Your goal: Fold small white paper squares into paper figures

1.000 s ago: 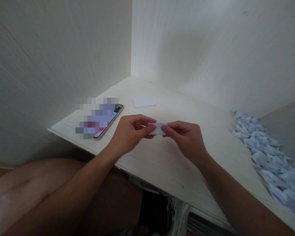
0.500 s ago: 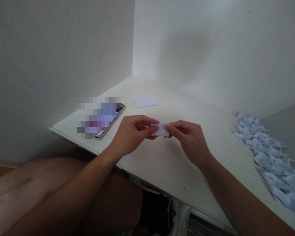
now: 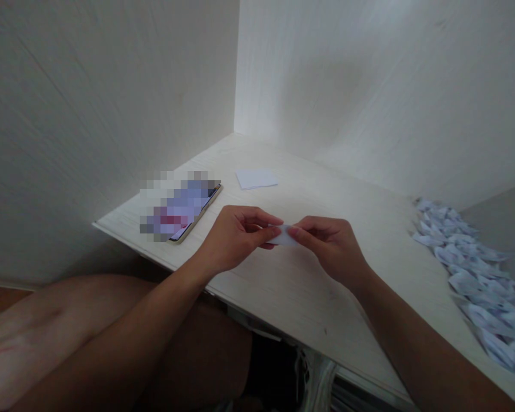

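Both ends of a small paper piece (image 3: 286, 236) are pinched between closed thumbs and fingers of the left hand (image 3: 237, 237) and right hand (image 3: 333, 246), above a pale tabletop (image 3: 266, 292). A flat sheet (image 3: 256, 178) lies beyond the fingers, a phone (image 3: 196, 213) to their left, heaped white papers (image 3: 467, 266) well to their right.

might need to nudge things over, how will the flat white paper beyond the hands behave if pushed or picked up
The flat white paper looks thin, so it is probably light and may flex when lifted. It lies flat on the table, so a push would likely slide it rather than tip it.
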A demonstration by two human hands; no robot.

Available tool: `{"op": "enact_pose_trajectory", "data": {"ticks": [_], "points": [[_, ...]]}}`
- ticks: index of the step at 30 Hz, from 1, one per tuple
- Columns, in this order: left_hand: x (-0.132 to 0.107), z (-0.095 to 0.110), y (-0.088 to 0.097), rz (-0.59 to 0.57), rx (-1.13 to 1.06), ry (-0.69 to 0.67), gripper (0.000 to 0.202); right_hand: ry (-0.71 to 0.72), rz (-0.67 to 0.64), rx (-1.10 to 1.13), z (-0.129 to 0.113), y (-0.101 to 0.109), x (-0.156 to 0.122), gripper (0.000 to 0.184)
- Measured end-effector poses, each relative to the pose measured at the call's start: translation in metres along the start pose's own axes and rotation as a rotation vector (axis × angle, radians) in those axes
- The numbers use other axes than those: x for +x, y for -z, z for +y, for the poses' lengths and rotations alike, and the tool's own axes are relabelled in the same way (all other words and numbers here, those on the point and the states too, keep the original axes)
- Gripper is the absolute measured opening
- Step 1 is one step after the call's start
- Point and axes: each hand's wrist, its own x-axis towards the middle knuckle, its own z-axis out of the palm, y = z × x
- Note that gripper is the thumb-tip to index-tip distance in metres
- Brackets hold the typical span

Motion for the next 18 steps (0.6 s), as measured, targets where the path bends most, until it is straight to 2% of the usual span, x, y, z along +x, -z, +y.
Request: {"op": "enact_pose_trajectory", "data": {"ticks": [18], "points": [[0.0014,-0.0005,0.0005,0.055,0.052,0.054,0.018,-0.013,-0.053,-0.09,0.003,0.0028,0.0018,0.029]]}}
